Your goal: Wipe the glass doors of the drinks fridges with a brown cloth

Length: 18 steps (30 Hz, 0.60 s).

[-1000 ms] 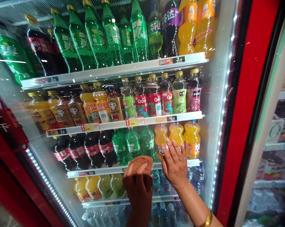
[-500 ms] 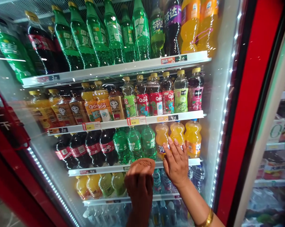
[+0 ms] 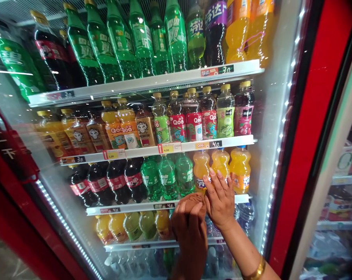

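My left hand [image 3: 189, 225], dark in shadow, has its fingers bent around a flat brown piece [image 3: 194, 199], whose rounded upper edge shows above the knuckles. What the piece is made of I cannot tell. Just right of it, my right hand [image 3: 221, 200] lies flat, fingers spread, seemingly on the glass of a drinks cooler; it holds nothing. A gold bracelet [image 3: 258, 269] circles my right wrist. Behind that hand stand orange drink bottles [image 3: 240, 171], and green bottles [image 3: 185, 175] are up and left of my left hand.
White shelves [image 3: 152, 82] carry rows of green, dark, orange and red-labelled bottles. Light strips run down both sides of the cooler. A red frame [image 3: 319, 97] edges the right, with another stocked cooler [image 3: 344, 180] beyond. Red and black framing borders the left.
My left hand has moved right with the brown piece and is now close beside my right hand. My right hand has barely moved. More bottles show where the left hand was.
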Each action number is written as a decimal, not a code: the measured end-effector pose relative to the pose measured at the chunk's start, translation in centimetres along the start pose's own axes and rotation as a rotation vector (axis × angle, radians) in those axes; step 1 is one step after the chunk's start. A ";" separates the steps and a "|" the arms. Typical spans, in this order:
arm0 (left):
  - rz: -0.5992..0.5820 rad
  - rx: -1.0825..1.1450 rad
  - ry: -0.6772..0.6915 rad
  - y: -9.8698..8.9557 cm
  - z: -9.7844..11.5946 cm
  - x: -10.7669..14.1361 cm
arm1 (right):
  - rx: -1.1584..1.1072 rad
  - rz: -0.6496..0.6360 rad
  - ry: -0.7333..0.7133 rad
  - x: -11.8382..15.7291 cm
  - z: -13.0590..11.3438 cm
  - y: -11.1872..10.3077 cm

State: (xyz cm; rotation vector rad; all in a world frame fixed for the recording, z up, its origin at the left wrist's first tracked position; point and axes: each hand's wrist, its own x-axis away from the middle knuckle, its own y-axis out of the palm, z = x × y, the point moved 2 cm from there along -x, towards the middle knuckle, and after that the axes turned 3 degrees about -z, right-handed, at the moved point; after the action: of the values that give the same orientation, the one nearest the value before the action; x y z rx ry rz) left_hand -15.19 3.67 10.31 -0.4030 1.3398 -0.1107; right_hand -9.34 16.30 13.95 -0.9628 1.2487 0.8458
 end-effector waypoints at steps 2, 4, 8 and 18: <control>-0.077 0.007 -0.005 0.2 0.1 1.1 | 0.000 -0.005 -0.001 0.0 0.0 0.0; -0.088 0.016 -0.031 0.1 -0.3 1.3 | -0.004 -0.011 -0.003 0.0 0.0 0.0; 0.078 0.033 -0.078 -1.3 -1.5 -2.2 | -0.003 -0.015 0.001 0.2 0.0 0.1; 0.176 -0.029 -0.041 0.4 1.6 -6.4 | -0.015 0.029 -0.022 0.0 -0.1 0.0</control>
State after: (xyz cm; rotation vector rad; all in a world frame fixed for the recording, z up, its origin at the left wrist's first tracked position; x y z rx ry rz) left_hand -15.23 6.36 16.37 -0.3085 1.3313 0.0625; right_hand -9.34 16.22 13.97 -0.9470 1.2417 0.8870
